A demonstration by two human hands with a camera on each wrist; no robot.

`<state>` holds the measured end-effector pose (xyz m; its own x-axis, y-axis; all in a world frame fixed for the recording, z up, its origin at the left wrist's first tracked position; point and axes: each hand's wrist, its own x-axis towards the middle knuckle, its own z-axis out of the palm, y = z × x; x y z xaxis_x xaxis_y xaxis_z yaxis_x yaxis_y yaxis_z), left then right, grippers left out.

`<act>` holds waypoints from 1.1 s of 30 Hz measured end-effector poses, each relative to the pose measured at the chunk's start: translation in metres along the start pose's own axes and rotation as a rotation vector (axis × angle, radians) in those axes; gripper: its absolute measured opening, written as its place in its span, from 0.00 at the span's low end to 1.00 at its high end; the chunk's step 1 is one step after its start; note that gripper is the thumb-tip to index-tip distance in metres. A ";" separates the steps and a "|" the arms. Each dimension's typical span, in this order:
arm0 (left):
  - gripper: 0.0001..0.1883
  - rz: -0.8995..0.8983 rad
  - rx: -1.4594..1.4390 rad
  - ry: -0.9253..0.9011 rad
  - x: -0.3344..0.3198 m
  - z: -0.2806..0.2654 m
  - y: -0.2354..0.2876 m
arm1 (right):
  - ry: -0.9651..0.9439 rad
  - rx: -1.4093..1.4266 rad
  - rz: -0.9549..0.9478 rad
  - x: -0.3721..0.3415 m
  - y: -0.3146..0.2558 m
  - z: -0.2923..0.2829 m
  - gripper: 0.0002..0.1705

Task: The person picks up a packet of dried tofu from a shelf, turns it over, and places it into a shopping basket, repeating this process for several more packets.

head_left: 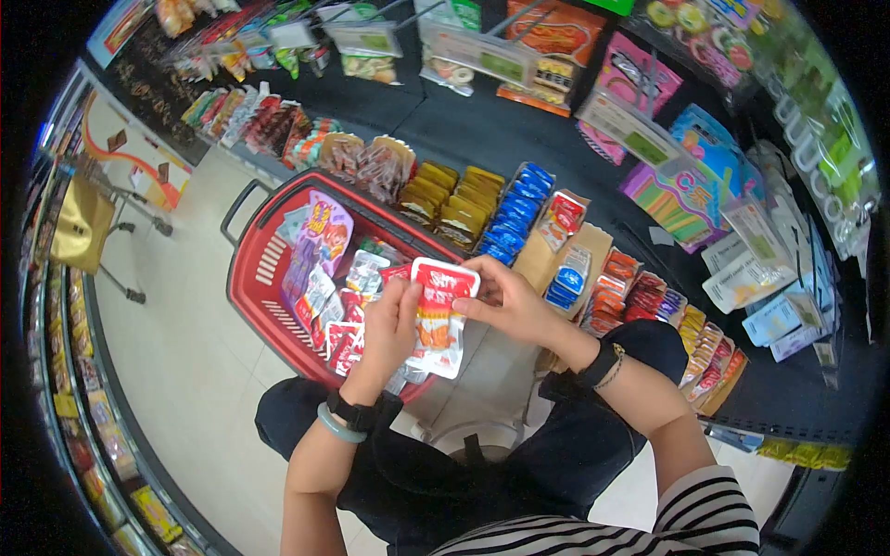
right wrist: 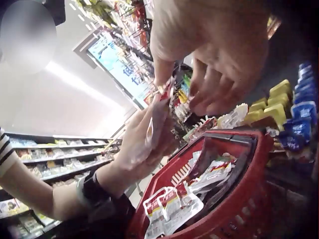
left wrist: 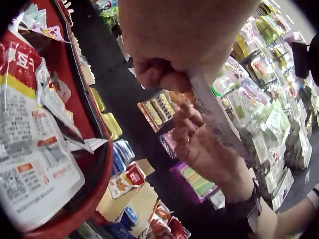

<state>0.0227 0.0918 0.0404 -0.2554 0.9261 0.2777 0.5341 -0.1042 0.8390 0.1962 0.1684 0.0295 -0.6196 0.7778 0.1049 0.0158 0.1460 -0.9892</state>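
Observation:
Both hands hold a red and white snack packet (head_left: 436,345) in front of the body. The left hand (head_left: 393,324) pinches its left side, thumb up, and the right hand (head_left: 501,298) pinches its upper right edge between thumb and fingers. The left wrist view shows the packet edge-on (left wrist: 215,112) between the left hand (left wrist: 174,45) and the right hand (left wrist: 207,149). In the right wrist view the right hand (right wrist: 212,50) is above the left hand (right wrist: 142,142). A red basket (head_left: 243,250) filled with packets is beside and partly below the left hand.
Boxes of gold packets (head_left: 464,206), blue packets (head_left: 519,208) and orange packets (head_left: 612,287) line the shelf edge. Bags hang on hooks above the dark shelf (head_left: 445,120). A gold bag (head_left: 82,222) is on a cart at left. Another shelf row curves along the far left.

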 end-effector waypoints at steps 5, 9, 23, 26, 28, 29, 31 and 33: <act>0.08 -0.064 -0.081 -0.226 -0.013 0.028 -0.002 | -0.181 0.160 0.131 -0.012 -0.008 -0.034 0.11; 0.09 -0.316 -0.267 -0.465 -0.025 0.045 0.002 | 0.033 0.112 0.222 -0.024 0.005 -0.054 0.11; 0.16 -0.503 -0.579 -0.429 -0.038 0.082 -0.007 | 0.137 0.236 0.457 -0.042 0.015 -0.098 0.11; 0.22 -0.582 -0.874 -0.350 -0.033 0.105 -0.002 | 0.182 0.148 0.436 -0.037 0.018 -0.109 0.11; 0.25 -0.571 -0.839 -0.347 -0.025 0.121 -0.002 | 0.227 0.016 0.383 -0.032 0.033 -0.119 0.13; 0.26 -0.605 -0.814 -0.326 -0.015 0.130 -0.004 | 0.275 -0.087 0.344 -0.026 0.040 -0.128 0.12; 0.30 -0.698 -0.704 -0.312 -0.005 0.141 -0.004 | 0.389 -0.332 0.278 -0.021 0.039 -0.140 0.11; 0.27 -0.826 -0.730 -0.240 -0.004 0.162 -0.002 | 0.555 -0.640 0.207 -0.013 0.042 -0.151 0.09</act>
<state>0.1530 0.1468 -0.0385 -0.1090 0.8471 -0.5202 -0.3463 0.4581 0.8186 0.3235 0.2568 0.0021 -0.0869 0.9878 0.1294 0.6267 0.1551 -0.7637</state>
